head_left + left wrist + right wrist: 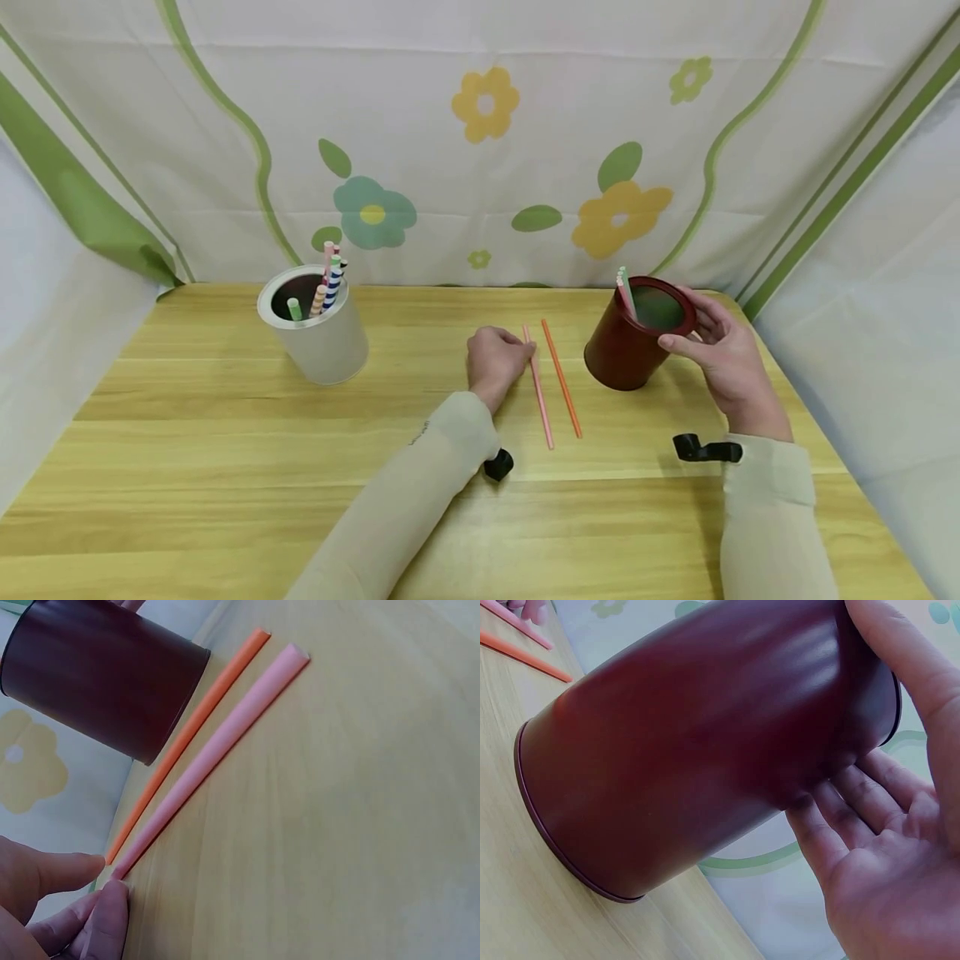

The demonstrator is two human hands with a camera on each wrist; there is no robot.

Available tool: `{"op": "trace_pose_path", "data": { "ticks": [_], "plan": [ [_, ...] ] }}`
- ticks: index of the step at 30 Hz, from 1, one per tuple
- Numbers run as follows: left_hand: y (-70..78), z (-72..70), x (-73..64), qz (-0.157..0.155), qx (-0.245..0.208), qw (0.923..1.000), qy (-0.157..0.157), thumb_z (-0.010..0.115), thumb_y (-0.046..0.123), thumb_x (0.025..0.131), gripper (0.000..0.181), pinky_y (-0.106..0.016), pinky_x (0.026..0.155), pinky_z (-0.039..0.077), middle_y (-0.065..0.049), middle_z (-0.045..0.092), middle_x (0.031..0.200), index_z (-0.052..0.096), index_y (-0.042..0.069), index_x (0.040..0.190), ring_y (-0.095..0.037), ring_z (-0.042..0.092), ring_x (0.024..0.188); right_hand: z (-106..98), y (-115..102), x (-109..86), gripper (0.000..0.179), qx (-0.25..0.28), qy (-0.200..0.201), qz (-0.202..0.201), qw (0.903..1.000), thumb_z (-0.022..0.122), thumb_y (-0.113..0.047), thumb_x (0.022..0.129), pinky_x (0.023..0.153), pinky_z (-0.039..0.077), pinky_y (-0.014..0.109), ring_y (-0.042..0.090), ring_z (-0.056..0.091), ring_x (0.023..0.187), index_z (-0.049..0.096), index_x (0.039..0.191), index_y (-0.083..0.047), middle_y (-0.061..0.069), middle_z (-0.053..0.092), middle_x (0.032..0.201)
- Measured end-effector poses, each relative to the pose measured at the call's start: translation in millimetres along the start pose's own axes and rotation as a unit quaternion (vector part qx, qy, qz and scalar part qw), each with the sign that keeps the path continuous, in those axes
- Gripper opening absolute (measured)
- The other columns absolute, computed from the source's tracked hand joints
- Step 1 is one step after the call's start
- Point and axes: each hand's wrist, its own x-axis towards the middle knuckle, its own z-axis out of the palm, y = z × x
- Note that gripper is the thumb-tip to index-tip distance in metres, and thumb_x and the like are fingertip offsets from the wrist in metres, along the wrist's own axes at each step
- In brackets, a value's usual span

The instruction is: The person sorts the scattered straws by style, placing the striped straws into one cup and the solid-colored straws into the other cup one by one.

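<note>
My left hand [497,360] is at the far end of a pink paper straw [542,404] lying on the table. Thumb and forefinger pinch that end in the left wrist view. Beside it on the right lies an orange straw [562,379], nearly parallel. My right hand [733,367] grips a dark red can [618,354] near its rim, thumb on the near side and fingers behind. The can stands on the table, with a few pink and green straws [624,293] leaning inside its left edge.
A white can [330,346] stands at the left back, holding several striped and plain straws [330,283]. Behind the wooden table [225,500] hangs a flowered curtain [420,125]. Small black cameras [498,465] sit on both wrists.
</note>
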Motion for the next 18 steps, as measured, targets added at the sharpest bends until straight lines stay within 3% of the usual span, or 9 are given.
{"op": "trace_pose_path", "data": {
  "ticks": [4,11,18],
  "plan": [
    [2.5,0.9,1.0,0.003,0.027,0.9996,-0.007,0.089,0.025,0.090,0.017,-0.035,0.074,0.062,-0.004,0.079,0.089,0.081,0.012,0.084,-0.019,0.071,0.080,0.0,1.1,-0.5,0.071,0.000,0.002,-0.004,1.0000,0.071,0.020,0.091,0.090,0.060,0.013,0.003,0.070,0.116,0.055,0.154,-0.009,-0.008,0.072,0.132],
    [5.1,2.0,3.8,0.012,0.068,0.9976,-0.011,0.088,0.020,0.090,0.025,-0.028,0.057,0.052,-0.001,0.073,0.071,0.076,0.011,0.070,-0.015,0.064,0.063,1.7,1.0,-0.1,0.071,-0.008,0.002,-0.002,1.0000,0.072,0.018,0.092,0.091,0.059,0.011,0.002,0.068,0.118,0.054,0.155,-0.009,-0.009,0.071,0.133],
    [8.4,3.7,7.4,-0.009,0.069,0.9971,-0.030,0.077,0.006,0.092,0.043,-0.023,0.041,0.034,0.000,0.058,0.051,0.060,0.012,0.052,-0.012,0.048,0.045,1.3,1.2,-0.4,0.071,-0.008,0.002,-0.005,0.9999,0.072,0.018,0.092,0.090,0.060,0.012,0.002,0.068,0.118,0.054,0.155,-0.009,-0.008,0.070,0.133]
  ]
}}
